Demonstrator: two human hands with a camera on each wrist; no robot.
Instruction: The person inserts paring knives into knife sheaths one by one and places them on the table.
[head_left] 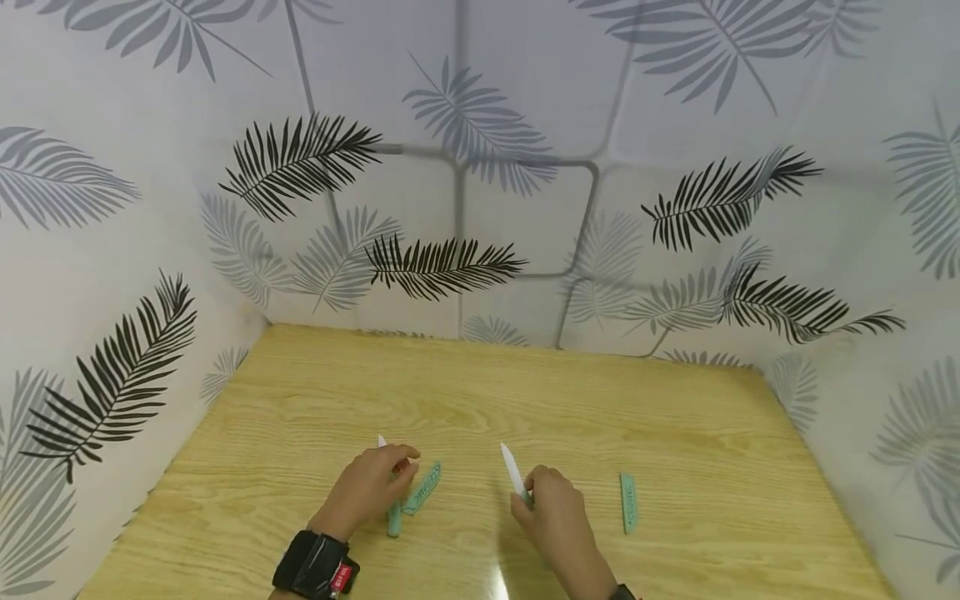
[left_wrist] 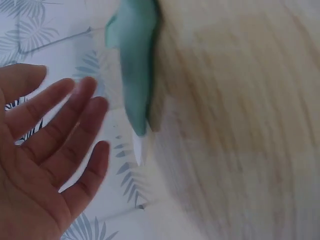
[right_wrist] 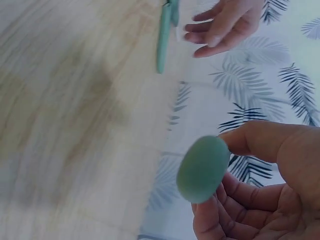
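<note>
My left hand (head_left: 367,487) hovers just over a small knife with a green handle (head_left: 393,520) and a white blade, which lies on the table. In the left wrist view the fingers of that hand (left_wrist: 55,130) are spread and loosely bent, apart from the green handle (left_wrist: 137,65). Beside this knife lies a green blade sheath (head_left: 422,490) with raised lettering. My right hand (head_left: 558,510) grips a second knife (head_left: 513,468), its white blade pointing up and away. Its rounded green handle end (right_wrist: 202,170) shows between thumb and fingers in the right wrist view.
Another green blade sheath (head_left: 628,503) lies to the right of my right hand. The wood-grain table (head_left: 480,392) is bordered at the back and sides by white cloth (head_left: 525,225) with a leaf print.
</note>
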